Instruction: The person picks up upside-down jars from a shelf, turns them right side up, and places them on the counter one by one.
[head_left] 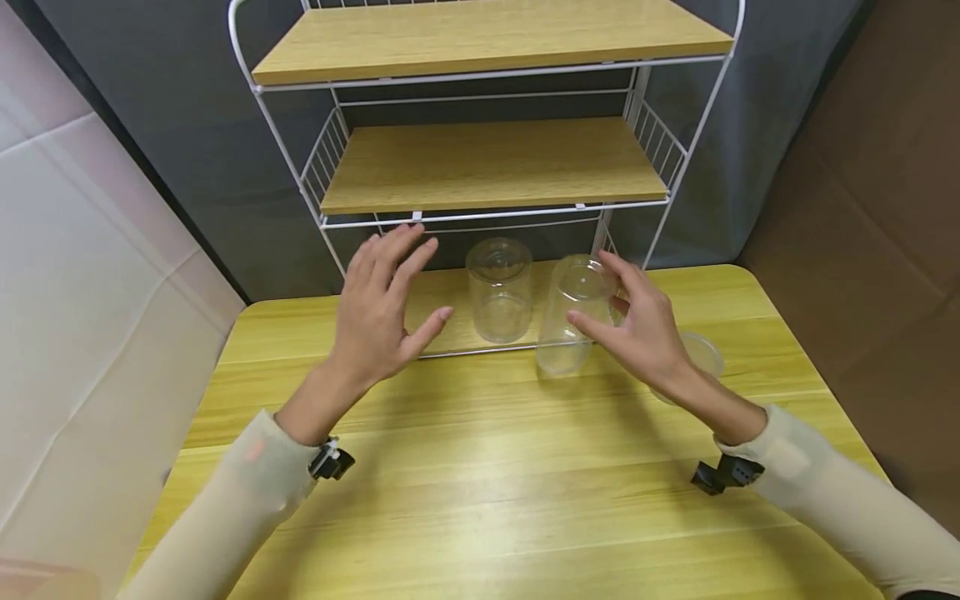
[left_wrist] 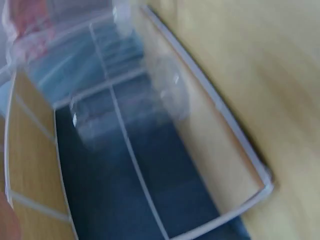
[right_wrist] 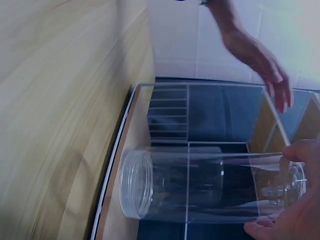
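My right hand grips a tall clear jar near its upper end, with the thumb on the left side and the fingers behind. In the right wrist view, the threaded mouth of this jar points down toward the bottom shelf's front edge. Another clear jar stands upside down on the bottom shelf, to the left of the held one. My left hand is raised in front of the rack's left part, fingers extended and thumb spread, holding nothing.
A white wire rack has a wooden middle shelf and a wooden top shelf above the jars. A clear round item lies on the wooden table, partly behind my right wrist. A brown panel stands at the right.
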